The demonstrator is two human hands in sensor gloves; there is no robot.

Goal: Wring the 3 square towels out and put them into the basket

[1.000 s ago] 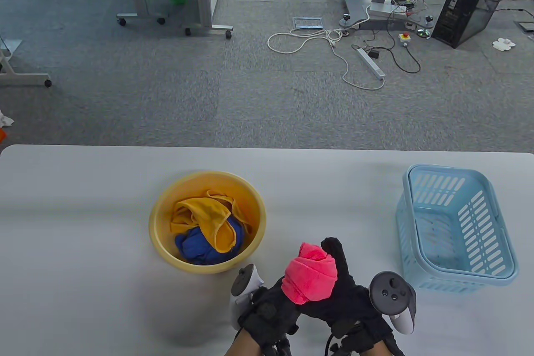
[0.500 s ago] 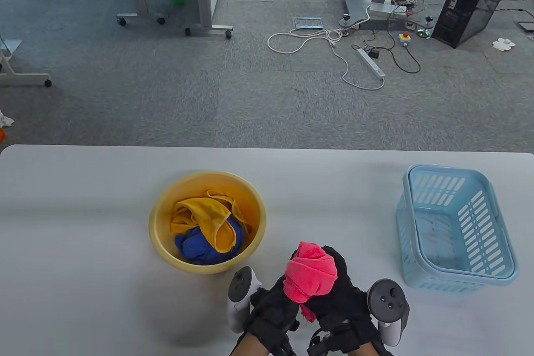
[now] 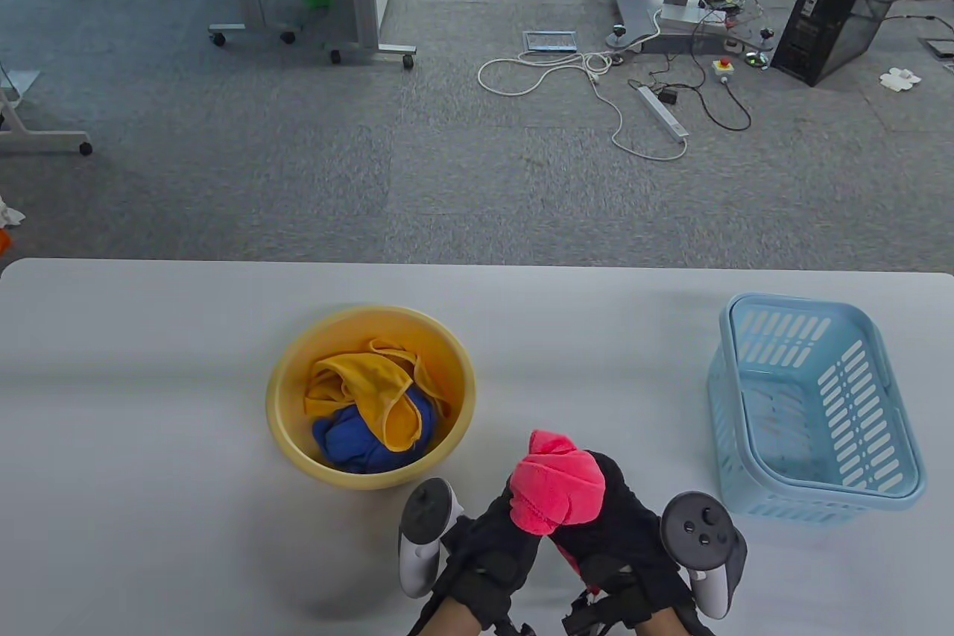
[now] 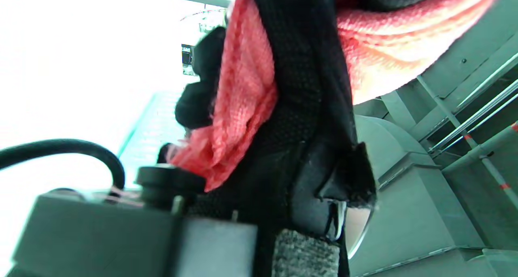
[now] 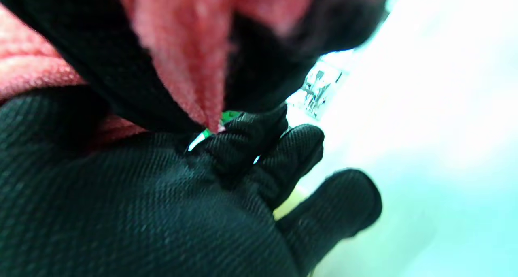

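Note:
Both gloved hands grip a bunched pink towel (image 3: 557, 490) above the table's front edge, between the bowl and the basket. My left hand (image 3: 501, 533) holds its lower left part, my right hand (image 3: 613, 517) wraps its right side. In the left wrist view the pink towel (image 4: 243, 94) runs between black gloved fingers (image 4: 307, 86). The right wrist view shows a fold of the pink towel (image 5: 190, 54) squeezed by black fingers (image 5: 259, 147). A yellow bowl (image 3: 291, 375) holds a yellow towel (image 3: 373, 386) lying over a blue towel (image 3: 350, 442). The light blue basket (image 3: 879, 382) stands at the right with nothing in it.
The grey table (image 3: 149, 382) ends at its far edge against a carpeted floor with cables (image 3: 596, 80), a computer case (image 3: 846, 2) and wheeled frames (image 3: 313, 10). A tracker (image 3: 421, 531) sits on each hand's back.
The hands have drawn slightly toward the front edge and closed tighter on the pink towel. My right hand's raised finger has folded down. The towel bundle looks more compressed.

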